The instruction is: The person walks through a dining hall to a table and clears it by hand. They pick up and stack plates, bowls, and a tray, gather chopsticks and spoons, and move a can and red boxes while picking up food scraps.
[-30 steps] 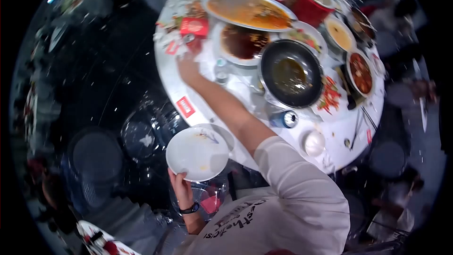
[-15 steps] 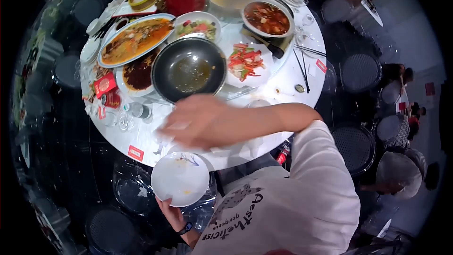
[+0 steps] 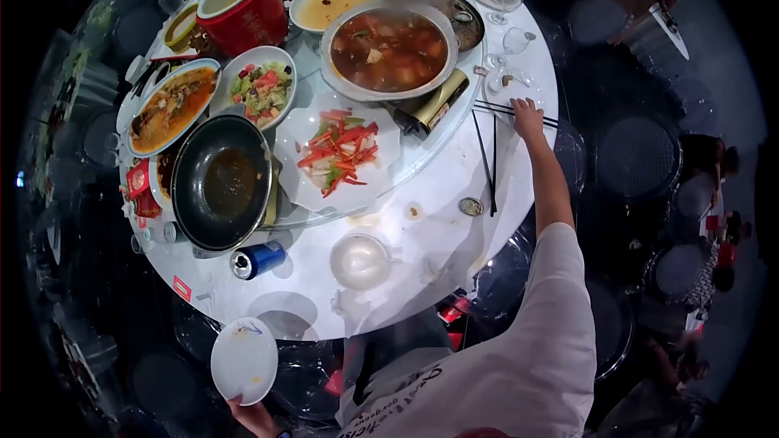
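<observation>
The right hand (image 3: 527,116) is stretched out over the far right edge of the round white table (image 3: 454,243), its fingers spread and bent down onto a pair of black chopsticks (image 3: 519,110) that lie across the rim there; whether the fingers have actually closed on them is too small to tell. A 2nd pair of dark chopsticks (image 3: 490,166) lies just nearer, pointing toward the person, with a small round cap (image 3: 470,206) beside its near end. The left hand (image 3: 253,415) is low at the near left, off the table, gripping a white plate (image 3: 244,359) by its near rim; the plate is tilted a little and carries a few smears. On the table, near its front edge, stand a blue can (image 3: 257,259) lying on its side and a small white bowl (image 3: 359,261). Farther in sit a black pan (image 3: 221,182), a plate of red and green pepper strips (image 3: 337,156), a large bowl of red soup (image 3: 389,50) and a red pot (image 3: 242,10) at the far left.
</observation>
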Demonstrator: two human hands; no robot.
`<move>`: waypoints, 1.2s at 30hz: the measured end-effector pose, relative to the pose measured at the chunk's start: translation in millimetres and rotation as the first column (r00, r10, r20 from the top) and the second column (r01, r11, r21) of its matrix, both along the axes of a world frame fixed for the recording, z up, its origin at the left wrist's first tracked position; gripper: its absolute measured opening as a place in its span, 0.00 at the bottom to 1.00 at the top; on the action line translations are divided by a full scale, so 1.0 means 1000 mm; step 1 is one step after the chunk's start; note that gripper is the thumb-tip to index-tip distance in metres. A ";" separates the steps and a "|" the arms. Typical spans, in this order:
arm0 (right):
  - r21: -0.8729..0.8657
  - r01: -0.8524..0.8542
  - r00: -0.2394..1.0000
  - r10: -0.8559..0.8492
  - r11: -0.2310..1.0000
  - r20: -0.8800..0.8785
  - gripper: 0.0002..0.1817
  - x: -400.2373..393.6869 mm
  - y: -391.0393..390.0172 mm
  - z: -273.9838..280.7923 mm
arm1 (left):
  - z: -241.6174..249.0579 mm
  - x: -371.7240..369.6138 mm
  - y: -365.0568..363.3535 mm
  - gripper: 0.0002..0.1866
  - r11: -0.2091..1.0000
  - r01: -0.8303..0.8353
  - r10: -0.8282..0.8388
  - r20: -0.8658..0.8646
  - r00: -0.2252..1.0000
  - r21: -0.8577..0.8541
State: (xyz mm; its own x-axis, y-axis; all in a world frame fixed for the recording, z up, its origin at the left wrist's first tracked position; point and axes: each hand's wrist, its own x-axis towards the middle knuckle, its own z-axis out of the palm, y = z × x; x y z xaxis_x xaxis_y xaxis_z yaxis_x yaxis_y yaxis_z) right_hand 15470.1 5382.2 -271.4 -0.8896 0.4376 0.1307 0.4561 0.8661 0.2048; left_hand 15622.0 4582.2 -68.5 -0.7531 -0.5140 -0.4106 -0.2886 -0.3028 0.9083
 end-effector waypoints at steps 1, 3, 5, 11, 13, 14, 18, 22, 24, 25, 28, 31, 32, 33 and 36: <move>-0.012 0.005 0.995 -0.004 1.000 0.101 0.21 -0.010 0.010 -0.003 | 0.011 -0.003 0.034 0.29 0.997 -0.056 0.058 0.040 0.998 -0.053; -0.026 0.025 0.952 -0.016 0.999 0.307 0.16 -0.019 0.028 -0.006 | -0.027 0.025 -0.024 0.29 1.000 0.021 -0.021 -0.001 1.000 0.022; -0.025 -0.068 0.989 0.070 0.997 0.126 0.10 -0.005 0.030 -0.011 | -0.027 0.037 -0.024 0.26 0.997 0.003 -0.002 -0.005 1.000 0.080; -0.459 0.077 0.995 -0.099 0.885 -0.025 0.22 0.067 -0.076 -0.009 | -0.036 0.056 -0.022 0.30 0.996 0.019 -0.015 -0.038 0.999 0.089; -0.470 0.106 0.990 -0.136 0.876 -0.030 0.24 0.079 -0.113 -0.010 | -0.032 0.054 -0.006 0.29 0.993 -0.009 0.013 -0.025 1.000 0.121; -0.467 0.119 0.987 -0.154 0.876 -0.038 0.23 0.079 -0.126 -0.009 | -0.030 0.051 0.001 0.28 0.990 -0.021 0.024 -0.021 0.999 0.136; -0.417 0.127 0.990 -0.143 0.900 -0.009 0.14 0.086 -0.126 -0.023 | -0.036 0.053 0.005 0.26 0.994 -0.018 0.024 -0.053 0.998 0.104; -0.421 0.183 0.982 -0.188 0.888 0.031 0.16 0.089 -0.120 0.001 | -0.030 0.048 0.017 0.20 0.995 0.022 -0.018 -0.050 0.999 0.097; -0.430 0.124 0.987 -0.158 0.894 -0.044 0.15 0.090 -0.124 -0.012 | -0.040 0.053 0.005 0.17 0.999 0.046 -0.046 -0.035 0.998 -0.013; -0.432 0.094 0.987 -0.142 0.897 -0.081 0.15 0.089 -0.127 -0.019 | -0.036 0.050 0.013 0.15 0.991 0.059 -0.061 -0.013 0.998 -0.119; -0.415 0.100 0.991 -0.126 0.905 -0.036 0.15 0.088 -0.126 -0.032 | -0.025 0.040 0.035 0.15 0.996 0.009 -0.006 -0.039 0.999 0.084; -0.485 0.220 0.975 -0.210 0.846 0.075 0.17 0.088 -0.128 -0.011 | -0.026 0.038 0.034 0.20 0.998 0.027 -0.025 -0.037 0.999 0.060; -0.520 0.270 0.962 -0.250 0.810 0.111 0.18 0.090 -0.130 0.007 | -0.025 0.039 0.037 0.25 0.999 0.025 -0.024 -0.027 0.999 0.042; -0.552 0.319 0.947 -0.284 0.771 0.151 0.19 0.092 -0.132 0.024 | -0.024 0.041 0.040 0.30 1.000 0.021 -0.021 -0.016 1.000 0.023; -0.616 0.246 0.958 -0.285 0.748 0.037 0.17 0.103 -0.117 0.049 | -0.019 0.042 0.047 0.30 1.000 -0.003 0.003 -0.007 1.000 0.009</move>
State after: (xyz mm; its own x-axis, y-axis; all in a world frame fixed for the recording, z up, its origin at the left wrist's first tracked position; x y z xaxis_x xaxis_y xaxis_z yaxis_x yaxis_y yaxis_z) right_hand 15573.5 5265.3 -222.7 -0.7249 0.6593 -0.1995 0.6805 0.6407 -0.3555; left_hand 15664.0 4628.9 -87.1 -0.7545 -0.5126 -0.4099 -0.2815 -0.3115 0.9076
